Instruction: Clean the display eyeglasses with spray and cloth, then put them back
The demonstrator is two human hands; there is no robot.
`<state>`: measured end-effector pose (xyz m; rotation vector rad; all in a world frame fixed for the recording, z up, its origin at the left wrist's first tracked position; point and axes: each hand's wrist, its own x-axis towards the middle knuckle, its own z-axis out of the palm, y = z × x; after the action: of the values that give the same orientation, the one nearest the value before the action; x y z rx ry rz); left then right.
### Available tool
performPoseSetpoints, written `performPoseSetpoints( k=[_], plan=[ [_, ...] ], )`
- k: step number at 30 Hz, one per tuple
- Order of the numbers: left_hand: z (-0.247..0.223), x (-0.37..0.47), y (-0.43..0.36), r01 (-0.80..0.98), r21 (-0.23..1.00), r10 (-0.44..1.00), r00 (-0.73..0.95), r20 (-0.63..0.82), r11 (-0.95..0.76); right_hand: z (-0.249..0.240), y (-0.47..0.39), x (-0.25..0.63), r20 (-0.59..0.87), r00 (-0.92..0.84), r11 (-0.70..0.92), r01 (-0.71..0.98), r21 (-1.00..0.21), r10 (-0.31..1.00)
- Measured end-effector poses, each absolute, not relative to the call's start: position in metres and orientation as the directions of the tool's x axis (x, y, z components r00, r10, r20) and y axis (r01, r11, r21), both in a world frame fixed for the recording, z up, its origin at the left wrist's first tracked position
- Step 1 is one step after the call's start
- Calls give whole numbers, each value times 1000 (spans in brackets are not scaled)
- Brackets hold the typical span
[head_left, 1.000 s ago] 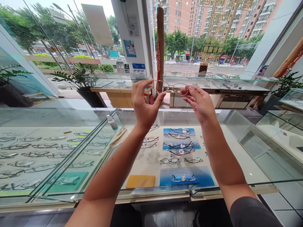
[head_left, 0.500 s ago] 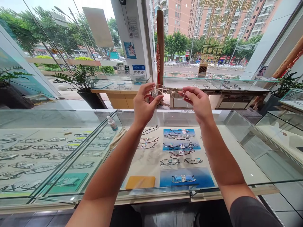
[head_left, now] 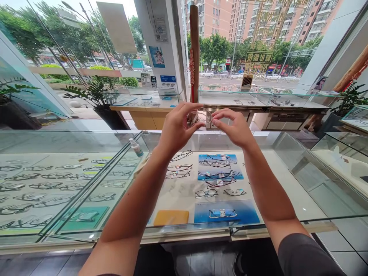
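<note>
A thin wire-rimmed pair of eyeglasses (head_left: 211, 112) is held up above the far edge of the glass counter. My left hand (head_left: 179, 122) grips its left side, thumb below and fingers above. On the other side, my right hand (head_left: 232, 124) pinches the frame between thumb and fingertips. The far parts of the glasses are thin and hard to make out against the background. Beneath my hands, inside the case, eyeglasses lie in rows, some on a blue card (head_left: 240, 159), with rimless glasses (head_left: 222, 213) on a larger blue mat.
The glass display counter (head_left: 290, 168) spans the view. It holds a yellow case (head_left: 171, 217), a green mat (head_left: 99, 218) and more glasses at left. A spray bottle (head_left: 136, 147) stands near the glass divider. Behind are a wooden post (head_left: 194, 46) and a potted plant (head_left: 110, 117).
Both hands have come closer together around the eyeglasses. The glasses now appear turned, with less of their width showing. The camera view has shifted slightly.
</note>
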<state>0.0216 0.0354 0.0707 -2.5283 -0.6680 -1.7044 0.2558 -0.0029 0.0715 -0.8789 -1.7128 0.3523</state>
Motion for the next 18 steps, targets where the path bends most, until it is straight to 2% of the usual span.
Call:
performPoseSetpoints(
  k=[6,10,14,18],
  plan=[
    [71,24,33,17,519,490,358,795,-855,73,-2,257,478,-168,502,157,-850,862],
    [71,23,40,-92,595,517,402,756,-799,72,0,258,406,-218,441,146,-886,888],
    [68,21,48,-56,582,522,380,764,-811,66,6,259,400,-218,430,109,-896,890],
    [65,21,42,189,564,588,109,801,-804,60,11,250,506,-24,503,161,-849,862]
  ],
)
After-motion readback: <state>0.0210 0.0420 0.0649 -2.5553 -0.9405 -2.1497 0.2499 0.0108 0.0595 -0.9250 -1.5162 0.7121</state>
